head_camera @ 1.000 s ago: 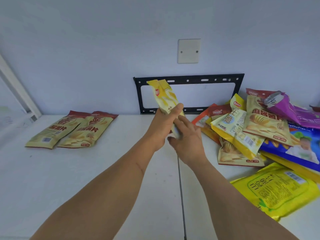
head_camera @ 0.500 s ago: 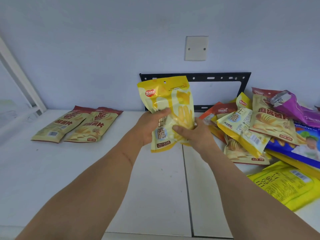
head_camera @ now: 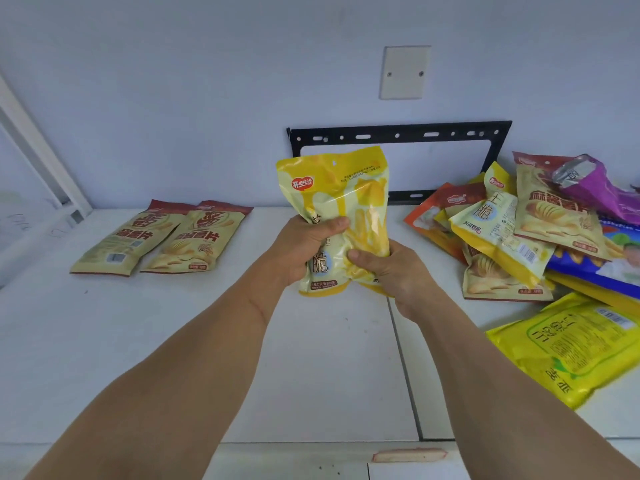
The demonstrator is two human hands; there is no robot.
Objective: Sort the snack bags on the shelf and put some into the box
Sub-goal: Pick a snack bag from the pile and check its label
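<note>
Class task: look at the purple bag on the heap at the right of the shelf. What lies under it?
The purple bag rests on a beige chip bag and a blue bag. How far these run beneath it, and anything deeper, is covered.

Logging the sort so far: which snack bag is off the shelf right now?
The yellow chip bag with the red heart logo, held upright by left hand and right hand. Every other bag lies on the shelf.
</note>
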